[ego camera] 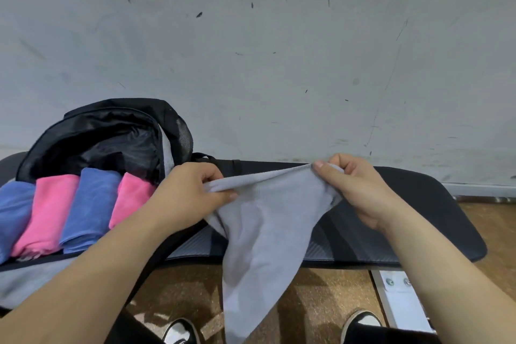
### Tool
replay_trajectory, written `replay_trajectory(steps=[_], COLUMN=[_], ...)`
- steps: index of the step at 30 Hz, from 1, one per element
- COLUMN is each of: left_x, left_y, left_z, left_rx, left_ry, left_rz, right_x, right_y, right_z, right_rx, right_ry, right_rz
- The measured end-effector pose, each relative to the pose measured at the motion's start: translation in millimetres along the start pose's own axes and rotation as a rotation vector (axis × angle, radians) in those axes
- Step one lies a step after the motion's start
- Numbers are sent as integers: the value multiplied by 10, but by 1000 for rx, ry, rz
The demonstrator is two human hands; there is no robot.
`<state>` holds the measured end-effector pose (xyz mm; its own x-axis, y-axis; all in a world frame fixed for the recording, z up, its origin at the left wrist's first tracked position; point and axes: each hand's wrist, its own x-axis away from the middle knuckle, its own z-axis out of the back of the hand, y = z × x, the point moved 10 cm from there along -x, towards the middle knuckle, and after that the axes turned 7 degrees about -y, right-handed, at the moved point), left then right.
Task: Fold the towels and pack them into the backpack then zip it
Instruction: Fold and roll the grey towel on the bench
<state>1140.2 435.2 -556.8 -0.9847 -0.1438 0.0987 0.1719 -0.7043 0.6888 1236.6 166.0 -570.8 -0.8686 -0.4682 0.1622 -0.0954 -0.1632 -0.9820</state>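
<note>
A grey towel (259, 232) is held up in the air by both hands, in front of the person and above the near edge of a black padded surface (418, 218). Its upper edge is stretched between the two grips, and the rest hangs down in a loose, tapering drape past the surface's edge towards the floor (321, 301). One end of that edge is pinched by the left hand (190, 193) between thumb and curled fingers. The other end is pinched by the right hand (357, 193) in the same manner, with its fingers curled round the cloth. The hands are set apart, the right slightly higher than the left.

To the left, a black backpack (111, 134) is seen lying on the surface with its main compartment unzipped and gaping wide. Four folded towels are laid in a row, side by side and touching, across its opened-out lower part. From left to right they are a first blue towel (14, 212), a first pink towel (47, 212), a second blue towel (89, 209) and a second pink towel (131, 198). The last of these is partly covered by the left wrist.

A scuffed pale wall (251, 36) is seen behind the surface. Below it, a brown speckled floor, a white metal bar (396, 296) with bolts, and two black-and-white shoes (181, 332) are visible.
</note>
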Motion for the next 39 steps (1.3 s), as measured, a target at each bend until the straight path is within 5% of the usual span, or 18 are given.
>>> replay_trajectory(steps=[4, 7, 9, 14, 20, 33, 39], left_x=[87, 173, 227, 168, 74, -71, -91], left_y=[-82, 83, 112, -213, -426, -25, -68], left_z=[141, 103, 105, 144, 356, -83, 20], left_rx=[490, 1007, 1111, 817, 712, 712, 649], left_ry=[-43, -299, -347, 37, 360, 254, 361], left_rz=[20, -84, -62, 136, 142, 128, 156], right_x=[59, 213, 361, 335, 282, 109, 2], right_y=[-153, -303, -397, -62, 128, -22, 0], right_z=[33, -99, -212, 163, 399, -131, 220], right_rx=[34, -195, -346, 125, -19, -203, 210], right_ry=[47, -195, -360, 90, 147, 159, 359], right_rz=[4, 1, -2, -87, -161, -83, -60])
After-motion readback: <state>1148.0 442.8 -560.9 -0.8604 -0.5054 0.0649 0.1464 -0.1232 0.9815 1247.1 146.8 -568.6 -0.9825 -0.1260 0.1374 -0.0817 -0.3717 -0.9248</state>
